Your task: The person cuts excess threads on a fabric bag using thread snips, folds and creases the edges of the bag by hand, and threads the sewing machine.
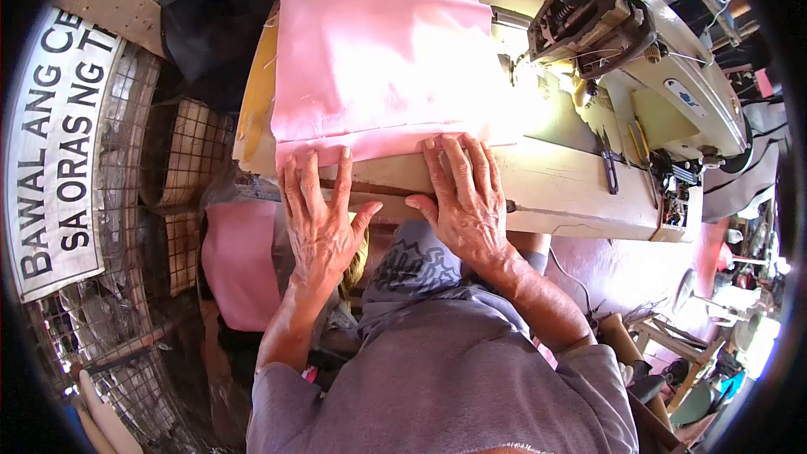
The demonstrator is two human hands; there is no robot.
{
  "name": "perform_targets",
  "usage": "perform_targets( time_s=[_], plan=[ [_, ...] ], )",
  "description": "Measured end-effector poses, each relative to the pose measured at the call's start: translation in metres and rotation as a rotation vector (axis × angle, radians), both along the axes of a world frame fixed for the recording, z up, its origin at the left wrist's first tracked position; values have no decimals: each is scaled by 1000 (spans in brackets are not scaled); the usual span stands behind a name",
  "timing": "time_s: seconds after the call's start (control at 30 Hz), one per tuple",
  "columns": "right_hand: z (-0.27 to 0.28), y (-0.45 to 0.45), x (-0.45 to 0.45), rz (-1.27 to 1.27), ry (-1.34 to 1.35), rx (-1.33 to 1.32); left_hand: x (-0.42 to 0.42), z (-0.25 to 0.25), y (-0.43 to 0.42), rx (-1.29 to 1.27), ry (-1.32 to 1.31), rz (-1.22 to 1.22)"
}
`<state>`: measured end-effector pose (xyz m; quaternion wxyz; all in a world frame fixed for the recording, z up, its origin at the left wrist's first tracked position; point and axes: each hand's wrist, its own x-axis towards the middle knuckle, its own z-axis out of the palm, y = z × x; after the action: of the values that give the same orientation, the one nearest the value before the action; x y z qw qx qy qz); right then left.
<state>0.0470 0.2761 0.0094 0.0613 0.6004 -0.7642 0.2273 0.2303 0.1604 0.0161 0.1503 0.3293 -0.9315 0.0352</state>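
A sheet of pink fabric [370, 50] lies spread on the sewing table [580, 189], with a folded or seamed strip along its near edge. My left hand [318, 223] rests its fingertips on the left part of that strip, fingers spread. Against the right part of the same edge lie the fingertips of my right hand [465, 193], fingers stretched out and thumb apart. The sewing machine [664, 76] stands to the right of the fabric, its needle area brightly lit. Glare washes out the fabric's right side.
Tweezers [609, 164] and a yellow-handled tool [640, 143] lie by the machine's base. Another pink piece [242, 265] hangs below the table at left. A wire grid [126, 151] and a lettered sign [63, 143] stand at far left. A stool [672, 353] is at lower right.
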Motion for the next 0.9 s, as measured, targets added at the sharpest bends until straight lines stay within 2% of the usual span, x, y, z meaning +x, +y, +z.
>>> perform_targets(
  time_s=[0.23,0.5,0.8,0.9],
  plan=[
    [7,12,-6,-79,22,63,-5,-1,6,-42,-139,90],
    [14,34,-32,-195,81,159,-7,-6,8,-20,-167,136],
    [20,26,-28,-165,98,112,-18,1,10,34,-110,118],
    [15,8,-11,-69,75,84,-20,6,13,56,-80,127]
  ],
)
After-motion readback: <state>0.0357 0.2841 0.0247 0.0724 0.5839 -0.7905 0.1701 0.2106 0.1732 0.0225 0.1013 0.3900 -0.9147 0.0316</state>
